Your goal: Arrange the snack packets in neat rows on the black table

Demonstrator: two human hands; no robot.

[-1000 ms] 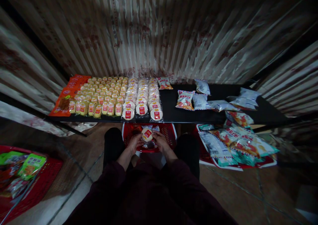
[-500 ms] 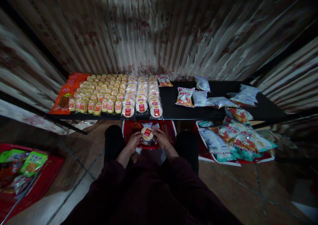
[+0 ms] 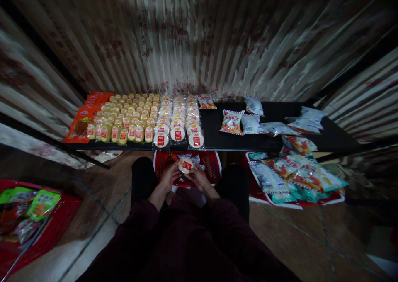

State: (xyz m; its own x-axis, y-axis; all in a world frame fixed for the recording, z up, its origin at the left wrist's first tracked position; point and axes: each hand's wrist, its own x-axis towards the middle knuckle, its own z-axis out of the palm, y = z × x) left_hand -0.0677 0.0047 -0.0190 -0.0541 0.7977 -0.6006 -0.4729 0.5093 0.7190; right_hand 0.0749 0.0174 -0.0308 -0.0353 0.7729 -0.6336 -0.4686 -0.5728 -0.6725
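Between my two hands is a round, pale rice cracker (image 3: 185, 165) in clear wrap with a red label. My left hand (image 3: 170, 176) grips its left edge, and my right hand (image 3: 199, 177) holds its lower right side. Both hands are over a red basket (image 3: 214, 170) between my knees, where a few more packets lie partly hidden. Just beyond, on the black shelf (image 3: 214, 128), similar wrapped crackers (image 3: 178, 133) overlap in three columns. Left of them stand rows of small yellow wrapped cakes (image 3: 122, 136).
Orange packs (image 3: 77, 128) lie at the shelf's left end; snack bags (image 3: 231, 122) are scattered on its right half. A red basket heaped with bags (image 3: 295, 170) stands at the right, another red basket (image 3: 66, 211) on the floor at the left. Pleated curtain hangs behind.
The cracker has turned in my hands, its label tilting and shifting to the right. My right hand has moved slightly left and down along its edge.
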